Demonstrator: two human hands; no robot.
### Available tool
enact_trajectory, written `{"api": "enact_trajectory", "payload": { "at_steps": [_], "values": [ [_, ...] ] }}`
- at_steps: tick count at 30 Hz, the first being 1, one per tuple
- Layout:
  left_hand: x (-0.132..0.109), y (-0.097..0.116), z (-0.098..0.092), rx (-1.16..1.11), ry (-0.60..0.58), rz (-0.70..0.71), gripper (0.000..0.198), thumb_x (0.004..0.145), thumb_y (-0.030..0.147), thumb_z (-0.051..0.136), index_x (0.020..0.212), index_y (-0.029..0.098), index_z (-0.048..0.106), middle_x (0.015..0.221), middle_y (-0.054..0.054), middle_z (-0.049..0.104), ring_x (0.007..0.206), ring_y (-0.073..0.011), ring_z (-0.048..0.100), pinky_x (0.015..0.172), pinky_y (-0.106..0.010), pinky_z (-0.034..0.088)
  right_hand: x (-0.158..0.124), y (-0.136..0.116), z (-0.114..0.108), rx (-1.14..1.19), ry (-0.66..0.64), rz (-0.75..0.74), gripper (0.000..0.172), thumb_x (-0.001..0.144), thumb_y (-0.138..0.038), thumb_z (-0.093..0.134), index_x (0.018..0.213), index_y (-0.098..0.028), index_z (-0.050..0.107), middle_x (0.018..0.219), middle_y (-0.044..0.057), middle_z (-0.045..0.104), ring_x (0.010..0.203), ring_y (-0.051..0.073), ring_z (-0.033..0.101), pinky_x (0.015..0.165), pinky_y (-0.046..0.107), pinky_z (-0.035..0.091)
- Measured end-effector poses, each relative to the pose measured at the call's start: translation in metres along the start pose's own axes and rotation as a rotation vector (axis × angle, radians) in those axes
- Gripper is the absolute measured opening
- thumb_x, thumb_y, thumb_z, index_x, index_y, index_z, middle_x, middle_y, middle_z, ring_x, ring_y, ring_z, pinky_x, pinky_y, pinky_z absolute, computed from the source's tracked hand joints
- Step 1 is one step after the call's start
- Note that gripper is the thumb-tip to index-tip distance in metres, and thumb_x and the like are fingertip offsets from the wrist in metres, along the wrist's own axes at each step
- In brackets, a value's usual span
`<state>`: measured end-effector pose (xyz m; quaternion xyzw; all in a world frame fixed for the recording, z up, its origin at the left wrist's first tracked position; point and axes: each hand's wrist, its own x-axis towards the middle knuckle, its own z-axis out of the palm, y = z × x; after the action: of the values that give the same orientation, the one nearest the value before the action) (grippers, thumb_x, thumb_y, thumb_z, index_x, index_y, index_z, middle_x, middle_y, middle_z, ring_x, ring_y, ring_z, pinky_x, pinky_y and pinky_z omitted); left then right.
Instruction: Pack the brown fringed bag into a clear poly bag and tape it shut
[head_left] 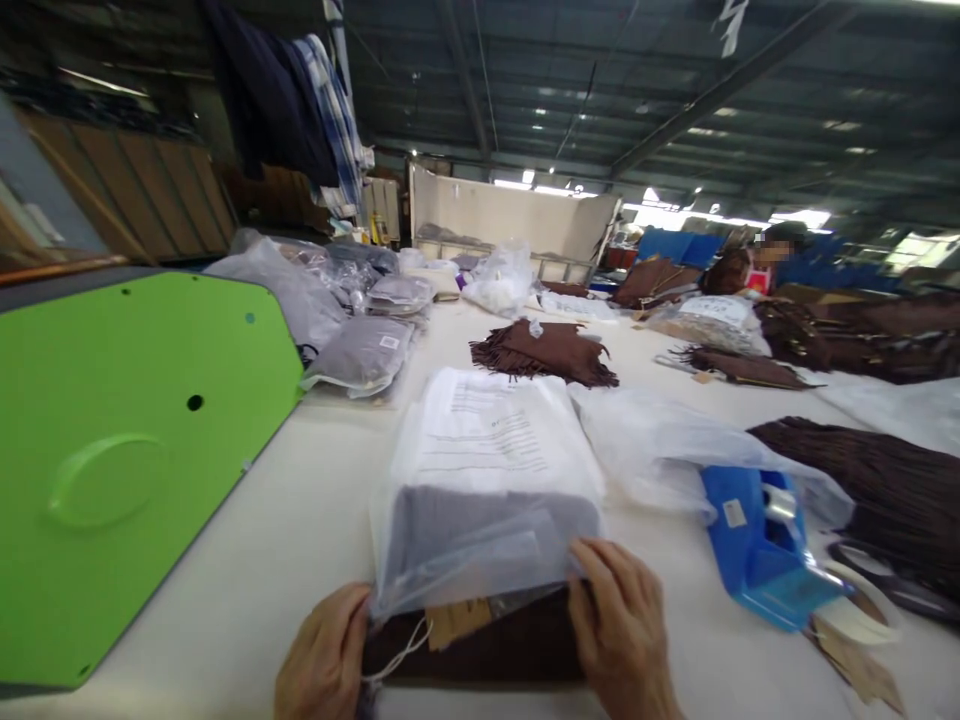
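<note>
A clear plastic bag (487,450) with printed lines lies flat in front of me, grey material showing through its lower half. My left hand (326,650) pinches the left corner of its near edge, fingers closed. At the right corner, my right hand (619,625) grips the same edge, thumb below and fingers curled on top. Between my hands, a dark brown item (517,645) shows at the bag's near edge; how far it reaches inside is hidden. A kraft paper tag (456,622) and a white string loop (401,655) lie on it.
A green panel (150,450) stands at left. Packed grey bags (360,355) sit behind it. Brown fringed pieces (544,350) lie further back. At right are loose plastic (660,440), a blue tape dispenser (757,560) and a tape roll (862,605). A person (757,270) is at far right.
</note>
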<state>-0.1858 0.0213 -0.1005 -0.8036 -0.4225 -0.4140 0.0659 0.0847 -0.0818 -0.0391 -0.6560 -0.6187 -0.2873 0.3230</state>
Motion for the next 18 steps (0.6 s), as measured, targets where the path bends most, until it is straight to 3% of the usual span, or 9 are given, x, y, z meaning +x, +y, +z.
{"api": "enact_trajectory", "payload": {
  "at_steps": [3,6,10,13,18],
  "values": [
    [0.005,0.005,-0.001,0.063,0.049,0.019,0.028,0.094,0.034,0.032,0.091,0.019,0.056,0.080,-0.002,0.066,0.070,-0.0146,0.064,0.067,-0.026,0.052,-0.025,0.042,0.002,-0.129,-0.016,0.132,0.028,0.088,-0.022,0.041,0.111,-0.014,0.053,0.099,0.013,0.062,0.094,0.023,0.056,0.079,0.040,0.047],
    [0.012,0.008,-0.003,0.114,0.048,0.047,0.029,0.094,0.034,0.031,0.089,0.018,0.055,0.075,-0.002,0.065,0.065,-0.0148,0.063,0.063,-0.027,0.050,-0.041,0.058,0.011,-0.062,-0.123,0.321,0.028,0.090,-0.027,0.036,0.107,-0.016,0.055,0.094,0.010,0.065,0.084,0.019,0.062,0.070,0.033,0.052],
    [0.013,0.010,-0.004,0.155,0.010,-0.008,0.027,0.093,0.033,0.030,0.086,0.021,0.053,0.069,0.000,0.065,0.059,-0.0142,0.063,0.054,-0.024,0.049,-0.048,0.054,0.013,0.011,-0.184,0.448,0.028,0.090,-0.029,0.035,0.092,-0.019,0.061,0.086,0.006,0.070,0.073,0.016,0.066,0.060,0.027,0.053],
    [0.006,0.009,-0.002,0.160,-0.027,-0.071,0.021,0.091,0.029,0.033,0.087,0.022,0.052,0.070,0.002,0.067,0.056,-0.0138,0.064,0.051,-0.022,0.048,-0.052,0.046,0.005,0.036,-0.176,0.549,0.031,0.089,-0.034,0.036,0.093,-0.019,0.063,0.087,0.006,0.072,0.076,0.018,0.068,0.063,0.027,0.053],
    [-0.003,0.006,-0.002,0.127,-0.111,-0.231,0.015,0.088,0.027,0.039,0.089,0.023,0.054,0.068,0.003,0.068,0.048,-0.0137,0.062,0.043,-0.021,0.044,-0.068,0.038,-0.006,0.039,-0.198,0.788,0.036,0.084,-0.045,0.036,0.093,-0.023,0.063,0.076,0.005,0.072,0.061,0.022,0.067,0.049,0.030,0.050]
  ]
}}
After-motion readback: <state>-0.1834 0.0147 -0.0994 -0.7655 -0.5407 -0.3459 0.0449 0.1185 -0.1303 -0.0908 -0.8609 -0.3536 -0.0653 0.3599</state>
